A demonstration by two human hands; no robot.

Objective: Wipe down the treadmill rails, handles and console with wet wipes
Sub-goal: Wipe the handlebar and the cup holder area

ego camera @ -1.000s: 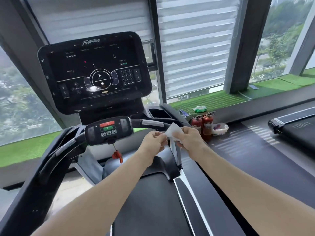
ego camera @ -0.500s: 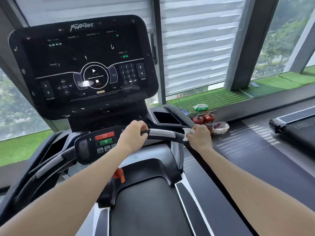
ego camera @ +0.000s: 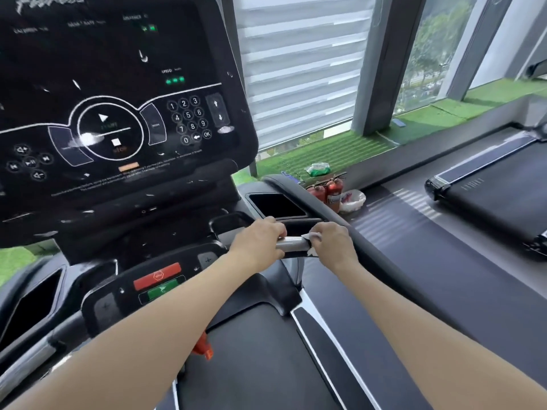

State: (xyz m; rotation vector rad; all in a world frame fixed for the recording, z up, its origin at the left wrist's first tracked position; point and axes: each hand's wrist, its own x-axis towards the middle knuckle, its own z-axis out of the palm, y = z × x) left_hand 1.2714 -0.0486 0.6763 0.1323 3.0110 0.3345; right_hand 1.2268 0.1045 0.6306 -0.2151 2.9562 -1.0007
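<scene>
A: What are the hands doing?

B: The left hand (ego camera: pixel 257 243) is curled over the treadmill's front handle (ego camera: pixel 291 243), fingers wrapped across the top of the silver section. The right hand (ego camera: pixel 331 243) is curled round the same handle just at three o'clock of the left, pressing a white wet wipe (ego camera: pixel 307 238) against the bar. Only a small corner of the wipe shows between the two hands, above and below the bar.

A: And around them?

B: The console (ego camera: pixel 118 113) fills the view from nine to twelve o'clock, dark, with a number pad and a round start and stop dial. Below it, at about seven o'clock of the hands, sits a small control panel (ego camera: pixel 157 284) with a red button above a green one. The right rail (ego camera: pixel 355 232) runs off toward five o'clock. At one o'clock, two red fire extinguishers (ego camera: pixel 327 189) stand on the floor beside a white bowl (ego camera: pixel 353 199), with green turf, striped blinds and windows behind. A second treadmill (ego camera: pixel 485 190) lies at three o'clock.

A: Anything different from half a second ago?

B: The hands have drawn closer together on the handle; the left has slid toward the right. The camera has moved in, so the console looms larger.
</scene>
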